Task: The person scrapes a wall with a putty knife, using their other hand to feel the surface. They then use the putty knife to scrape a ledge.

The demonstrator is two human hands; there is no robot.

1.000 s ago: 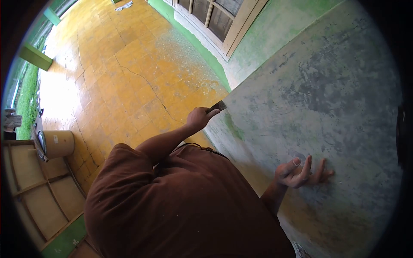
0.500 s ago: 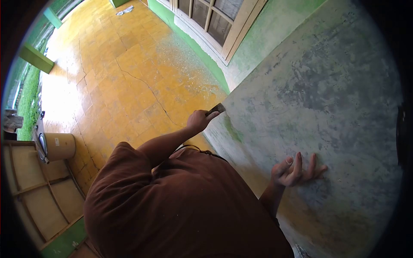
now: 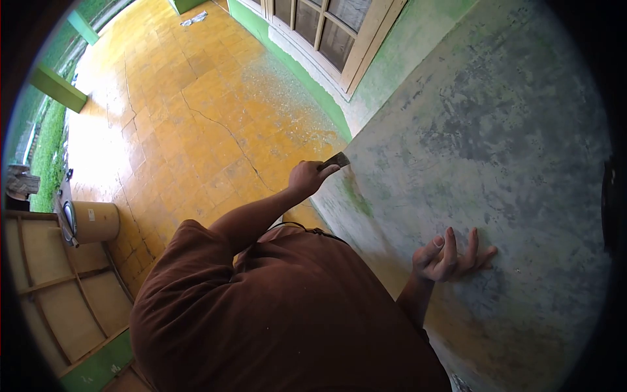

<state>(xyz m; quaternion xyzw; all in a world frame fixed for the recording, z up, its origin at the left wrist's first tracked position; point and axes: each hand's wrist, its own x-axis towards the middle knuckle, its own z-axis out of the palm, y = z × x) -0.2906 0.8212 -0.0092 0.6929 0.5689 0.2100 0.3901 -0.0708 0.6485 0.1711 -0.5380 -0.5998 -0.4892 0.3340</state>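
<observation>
My left hand (image 3: pixel 307 178) is wrapped round the handle of a scraper (image 3: pixel 337 160). The scraper's flat blade meets the edge of the grey, patchy wall (image 3: pixel 483 150), beside a greenish streak on its surface. Lower on the right, my right hand (image 3: pixel 450 258) has its fingers spread and bent, with the fingertips at the wall. It holds nothing. Its thumb is apart from the other fingers.
Cracked yellow floor tiles (image 3: pixel 202 150) carry pale dust (image 3: pixel 287 91) along the green wall under a window (image 3: pixel 320 26). A bucket (image 3: pixel 95 222) stands at the left by a wooden-framed panel (image 3: pixel 46 255). A crumpled cloth (image 3: pixel 194 18) lies farther off; a green post (image 3: pixel 59 88) is at the left.
My left hand and the scraper have shifted slightly right and up along the wall's edge. My right hand stays at nearly the same spot. The view has moved a little.
</observation>
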